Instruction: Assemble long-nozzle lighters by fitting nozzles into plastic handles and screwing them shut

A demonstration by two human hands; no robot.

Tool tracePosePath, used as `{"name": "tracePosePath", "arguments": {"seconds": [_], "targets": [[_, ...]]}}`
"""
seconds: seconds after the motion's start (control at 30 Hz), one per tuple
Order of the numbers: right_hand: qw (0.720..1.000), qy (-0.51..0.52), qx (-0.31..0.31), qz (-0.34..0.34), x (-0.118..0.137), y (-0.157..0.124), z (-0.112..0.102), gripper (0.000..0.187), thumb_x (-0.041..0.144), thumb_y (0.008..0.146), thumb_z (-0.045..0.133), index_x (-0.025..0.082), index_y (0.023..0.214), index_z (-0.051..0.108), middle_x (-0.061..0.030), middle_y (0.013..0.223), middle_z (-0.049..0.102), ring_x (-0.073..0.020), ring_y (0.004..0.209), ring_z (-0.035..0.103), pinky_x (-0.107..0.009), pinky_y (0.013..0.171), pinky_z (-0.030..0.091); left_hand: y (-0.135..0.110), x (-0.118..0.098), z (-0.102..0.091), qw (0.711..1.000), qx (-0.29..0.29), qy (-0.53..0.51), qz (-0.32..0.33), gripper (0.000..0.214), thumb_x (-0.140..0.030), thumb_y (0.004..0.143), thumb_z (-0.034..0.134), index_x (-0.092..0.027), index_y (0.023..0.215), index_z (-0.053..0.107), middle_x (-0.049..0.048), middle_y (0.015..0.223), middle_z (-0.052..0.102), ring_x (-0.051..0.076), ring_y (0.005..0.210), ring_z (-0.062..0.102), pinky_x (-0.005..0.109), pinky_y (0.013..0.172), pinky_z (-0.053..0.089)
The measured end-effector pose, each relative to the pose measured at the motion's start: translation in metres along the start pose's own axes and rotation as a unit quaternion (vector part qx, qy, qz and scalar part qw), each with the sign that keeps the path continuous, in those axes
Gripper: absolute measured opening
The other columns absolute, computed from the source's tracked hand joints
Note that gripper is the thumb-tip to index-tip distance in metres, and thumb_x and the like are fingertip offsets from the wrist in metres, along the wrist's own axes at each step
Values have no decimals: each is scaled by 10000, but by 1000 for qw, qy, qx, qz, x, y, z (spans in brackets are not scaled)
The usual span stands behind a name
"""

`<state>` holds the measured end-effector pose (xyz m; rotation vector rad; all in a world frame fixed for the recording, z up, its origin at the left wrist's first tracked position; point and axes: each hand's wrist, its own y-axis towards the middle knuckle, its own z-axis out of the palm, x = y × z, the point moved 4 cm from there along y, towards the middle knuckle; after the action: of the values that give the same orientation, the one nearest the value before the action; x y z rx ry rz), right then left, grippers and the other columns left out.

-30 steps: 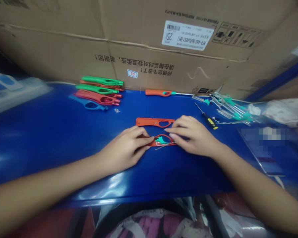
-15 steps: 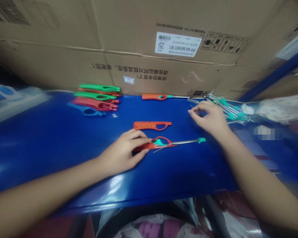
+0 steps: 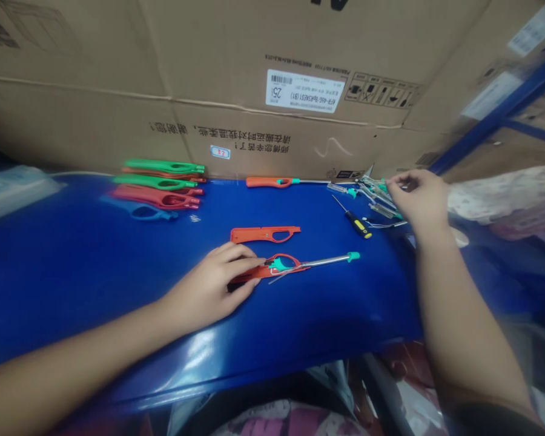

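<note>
My left hand (image 3: 218,275) is closed around the rear of an orange lighter half-shell (image 3: 247,275) on the blue table. In that shell sit a green trigger (image 3: 279,264) and a metal tube (image 3: 327,261) with a green tip (image 3: 353,256); a thin wire hangs beside them. Just beyond lies the matching orange half-shell (image 3: 254,234), inner side up. My right hand (image 3: 420,194) has its fingers curled together at a pile of green-and-metal lighter parts (image 3: 375,192); whatever is between its fingertips is hidden. A black-and-yellow screwdriver (image 3: 358,225) rests left of that hand.
Several green, orange, red and blue lighter shells (image 3: 157,197) are stacked at the left, with tiny screws (image 3: 195,218) beside them. One orange lighter (image 3: 267,181) lies along the big cardboard box (image 3: 236,72) at the back. A blue metal bar (image 3: 481,130) slants up on the right.
My right hand has moved right to the parts pile, uncovering the screwdriver. The view has turned slightly right. My left hand still holds the half-shell.
</note>
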<state>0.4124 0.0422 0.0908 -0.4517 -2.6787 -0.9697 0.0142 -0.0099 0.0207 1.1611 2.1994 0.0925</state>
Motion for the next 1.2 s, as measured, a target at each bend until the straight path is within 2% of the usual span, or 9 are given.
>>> {"name": "tracePosePath", "arguments": {"seconds": [0.13,0.43,0.57,0.73,0.87,0.93,1.0,1.1,1.2], "targets": [[992,-84,79,48,-19,4,9,209,224,795,606,186,968,717,-115,1014,722,-272,976,664,-378,866,501,1,1,1,1000,2,1,0,304,-234,973,555,-203,1253,670,76,1141,648,210,1072,597,369,942,517],[958,-135,229,103,-39,-5,39,90,144,625,697,199,602,630,-112,746,678,-296,785,656,-390,714,488,0,1,1,1000,7,10,3,299,-241,976,547,-213,1245,675,75,1139,657,214,1065,607,384,941,514],[975,-69,203,52,-17,-7,33,105,176,652,669,201,602,580,-103,790,656,-269,813,631,-377,757,484,-1,0,0,1000,9,16,-1,298,-255,972,557,-226,1243,676,69,1146,665,217,1072,613,390,943,517],[978,114,162,-59,55,-35,32,117,272,806,633,196,893,613,-61,861,636,-198,781,582,-347,760,496,1,-1,-1,999,-25,1,-20,367,-348,952,624,-224,1296,651,69,1217,678,225,1146,621,376,992,524],[918,267,254,-143,123,-89,33,183,355,832,678,215,932,615,-1,829,655,-131,712,597,-253,657,505,6,-2,-6,996,-78,-13,-50,487,-417,926,666,-197,1357,609,93,1335,655,245,1221,624,374,1054,515],[823,414,350,-171,151,-118,26,154,314,842,679,202,924,615,-9,825,657,-126,697,594,-241,593,473,7,-8,-10,994,-94,-28,-50,505,-415,915,684,-194,1362,604,95,1358,650,247,1234,628,362,1066,511],[776,461,395,-172,165,-138,17,124,286,848,681,197,911,622,-9,834,662,-116,676,584,-235,571,456,8,-18,-13,994,-92,-42,-34,453,-372,924,679,-204,1340,616,83,1316,677,230,1183,659,339,1034,529],[749,472,435,-164,167,-151,12,137,319,872,682,190,906,650,-19,839,670,-116,662,571,-249,574,457,9,-31,-16,997,-48,-54,-25,362,-280,969,620,-209,1325,619,64,1177,722,175,1021,700,274,908,560],[756,463,424,-183,159,-150,17,187,329,869,698,194,994,660,-25,874,676,-117,651,559,-258,572,460,10,-32,-21,999,-24,-24,-25,275,-241,979,589,-183,1238,661,59,1010,707,152,862,671,256,794,546]]}}
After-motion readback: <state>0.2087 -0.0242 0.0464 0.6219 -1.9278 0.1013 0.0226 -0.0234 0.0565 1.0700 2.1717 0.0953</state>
